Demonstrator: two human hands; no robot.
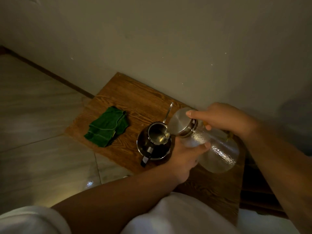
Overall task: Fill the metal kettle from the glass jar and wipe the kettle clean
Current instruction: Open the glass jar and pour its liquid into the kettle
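Note:
A shiny metal kettle [152, 144] stands open on the wooden table [121, 102], its black handle pointing toward me. A textured glass jar [217, 149] with a metal lid is tilted on its side, its mouth right at the kettle's opening, and water shows inside the kettle. My left hand [184, 157] cups the jar's neck from below. My right hand [224, 118] grips the jar from above, one finger pressed on the lid. A folded green cloth [108, 126] lies on the table to the left of the kettle.
A thin metal rod or handle [168, 112] rises behind the kettle. The table stands against a plain wall [168, 48]. Pale tiled floor [33, 124] lies to the left. White fabric on my lap fills the bottom of the view.

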